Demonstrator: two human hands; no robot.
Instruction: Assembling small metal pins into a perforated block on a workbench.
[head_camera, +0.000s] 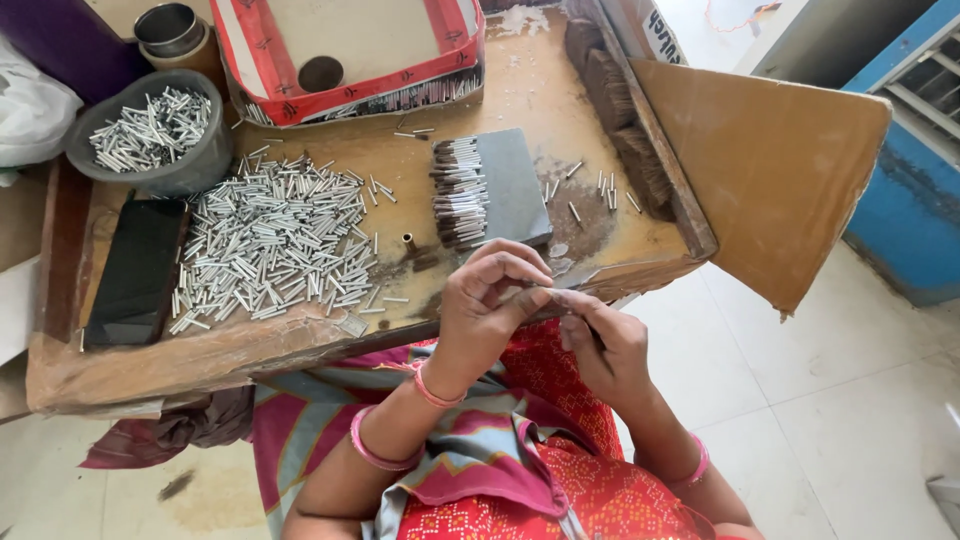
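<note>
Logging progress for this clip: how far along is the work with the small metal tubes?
Looks done: a stack of finished pieces lies against a grey block. In hand: the left hand and right hand meet at the fingertips over the board's edge, pinching something too small to identify. Left: a large loose pile of metal tubes on the wooden board, plus more in the grey bowl. Most seems undone.

Both forearms rise from the bottom of the frame and meet just below its centre. The left hand (485, 300) is lifted on a bent wrist, fingers curled into an arch, thumb and forefinger pinched together at the tips. The right hand (605, 345) sits lower right of it, fingers folded, its fingertips touching those of the left.
</note>
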